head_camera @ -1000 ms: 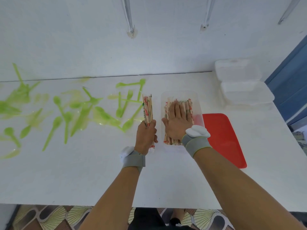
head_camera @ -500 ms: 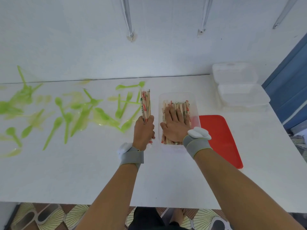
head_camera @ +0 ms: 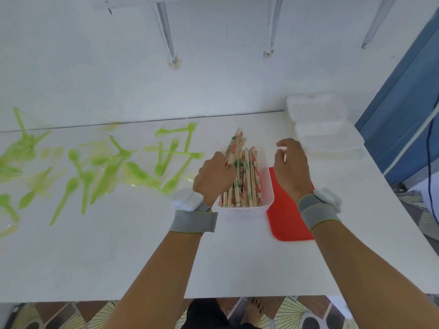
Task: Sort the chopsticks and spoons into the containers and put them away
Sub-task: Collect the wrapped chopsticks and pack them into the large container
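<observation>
Hands, two of them, work at a white table (head_camera: pixel 118 257) seen from above. The left hand (head_camera: pixel 215 173) grips one bundle of wrapped chopsticks (head_camera: pixel 235 147), tilted so its lower end dips into the left side of a clear plastic container (head_camera: pixel 244 211). Inside the container lie many more wrapped chopsticks (head_camera: pixel 247 184), too tightly packed to count. The right hand (head_camera: pixel 291 166) hovers just right of the container with fingers loosely curled, holding nothing. One red lid (head_camera: pixel 285 217) lies flat beneath it, touching the container's right side. Two empty clear containers (head_camera: pixel 325 129) sit side by side near the table's far right corner. Roughly twenty green plastic spoons (head_camera: pixel 107 167) are scattered across the left half; blur prevents an exact count.

Half a second ago the right hand pressed flat on the chopsticks in the container; it has since lifted away to the right. The bundle, then upright beside the container, now leans into it.
</observation>
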The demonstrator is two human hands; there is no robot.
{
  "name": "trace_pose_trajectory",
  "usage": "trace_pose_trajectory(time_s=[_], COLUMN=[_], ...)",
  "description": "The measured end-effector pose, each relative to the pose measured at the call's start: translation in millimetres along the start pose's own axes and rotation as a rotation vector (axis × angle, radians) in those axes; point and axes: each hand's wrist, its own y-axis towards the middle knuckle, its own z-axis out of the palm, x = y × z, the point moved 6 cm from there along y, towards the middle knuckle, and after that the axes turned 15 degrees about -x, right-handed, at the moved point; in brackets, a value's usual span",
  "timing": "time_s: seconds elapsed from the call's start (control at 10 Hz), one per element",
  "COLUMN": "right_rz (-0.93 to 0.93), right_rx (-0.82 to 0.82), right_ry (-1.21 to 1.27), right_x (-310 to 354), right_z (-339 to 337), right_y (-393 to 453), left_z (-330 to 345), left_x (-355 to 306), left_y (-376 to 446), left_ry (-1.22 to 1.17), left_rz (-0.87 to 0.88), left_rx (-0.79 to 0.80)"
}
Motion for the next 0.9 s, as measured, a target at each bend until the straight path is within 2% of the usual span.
trace_pose_trajectory(time_s=[0.1, 0.2, 0.3, 0.4, 0.7, 0.9], right_rz=[0.135, 0.117, 0.021, -0.032, -0.035, -0.030], right_rx=[0.094, 0.288, 0.441, 0.479, 0.490, 0.491], right_ry=[-0.206, -0.387, -0.554, -0.632, -0.646, -0.653], right_x=[-58.2, -88.8, -102.6, -108.3, -112.9, -114.4], right_z=[2.7, 16.2, 31.0, 38.7, 42.7, 43.5], right_y=[-12.7, -37.1, -60.0, -71.5, -73.3, -72.4], left_z=[15.9, 26.7, 34.0, 46.5, 39.3, 49.0], left_x=[0.3, -3.6, -16.6, -27.0, -37.9, -47.1], left_y=[-14.4, -16.4, -7.4, -4.8, -8.3, -10.5], left_ry=[0.146, 0.198, 0.254, 0.292, 0.290, 0.345], left_rz=[-0.016, -0.047, -0.040, -0.026, 0.144, 0.187], left_rx=[0.105, 0.102, 0.022, 0.016, -0.116, -0.132])
